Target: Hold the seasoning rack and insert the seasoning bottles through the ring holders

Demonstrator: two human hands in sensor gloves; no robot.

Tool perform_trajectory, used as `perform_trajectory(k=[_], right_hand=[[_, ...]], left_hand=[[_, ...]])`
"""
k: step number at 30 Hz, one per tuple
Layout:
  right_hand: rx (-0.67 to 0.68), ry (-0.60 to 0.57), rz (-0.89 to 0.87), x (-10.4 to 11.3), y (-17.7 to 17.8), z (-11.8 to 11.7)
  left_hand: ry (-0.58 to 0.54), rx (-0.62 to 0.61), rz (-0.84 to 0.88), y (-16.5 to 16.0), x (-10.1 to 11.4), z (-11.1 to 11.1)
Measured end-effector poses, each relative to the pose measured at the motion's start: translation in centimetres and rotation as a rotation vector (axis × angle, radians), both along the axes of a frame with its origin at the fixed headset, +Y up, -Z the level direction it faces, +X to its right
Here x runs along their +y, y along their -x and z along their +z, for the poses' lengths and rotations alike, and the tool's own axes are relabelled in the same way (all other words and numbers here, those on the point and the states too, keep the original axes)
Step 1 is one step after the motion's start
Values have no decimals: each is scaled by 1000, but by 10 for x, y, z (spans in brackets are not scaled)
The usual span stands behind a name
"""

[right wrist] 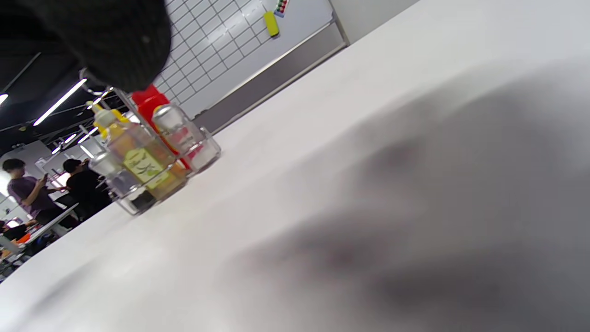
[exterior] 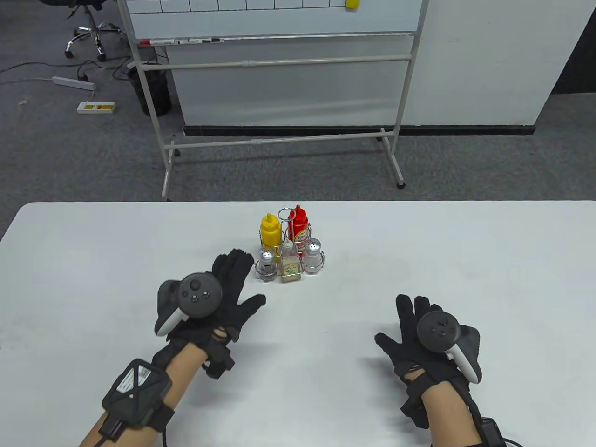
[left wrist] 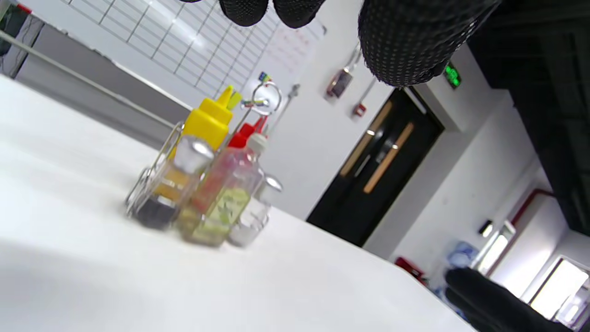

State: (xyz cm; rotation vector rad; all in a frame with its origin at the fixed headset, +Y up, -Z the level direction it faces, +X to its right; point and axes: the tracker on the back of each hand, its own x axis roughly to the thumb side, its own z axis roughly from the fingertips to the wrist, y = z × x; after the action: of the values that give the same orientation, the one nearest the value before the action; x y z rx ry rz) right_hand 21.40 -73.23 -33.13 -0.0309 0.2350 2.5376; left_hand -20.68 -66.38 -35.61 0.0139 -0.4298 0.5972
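The seasoning rack point(exterior: 289, 260), a thin wire frame, stands mid-worktop point(exterior: 419, 260) and looks fully loaded: yellow bottle point(exterior: 270, 231) and red bottle point(exterior: 298, 226) behind, two glass shakers and an oil bottle point(exterior: 290, 264) in front. It probably feels top-heavy, the glass fragile and slick; its looped top handle point(exterior: 285, 215) looks the safest hold. The left hand point(exterior: 219, 298), just beside the rack, and the right hand point(exterior: 421, 333), well apart from it, lie with fingers spread, holding nothing.
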Motion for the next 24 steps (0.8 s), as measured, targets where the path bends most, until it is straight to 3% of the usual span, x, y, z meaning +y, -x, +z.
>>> perform_trajectory(k=[4,8,14,24], right_hand=[[59,1,5,0,15,2],[108,13,8,-2,27,5],[160,27,46,-5,40,5],[229,49,64,-10,53,6]], left_hand=[[73,-19,-12,7,-29,36],[94,-12,-78,9,-51,50],[154,-54,-156,14,-77,49],[187,-78,-105,21,-79,47]])
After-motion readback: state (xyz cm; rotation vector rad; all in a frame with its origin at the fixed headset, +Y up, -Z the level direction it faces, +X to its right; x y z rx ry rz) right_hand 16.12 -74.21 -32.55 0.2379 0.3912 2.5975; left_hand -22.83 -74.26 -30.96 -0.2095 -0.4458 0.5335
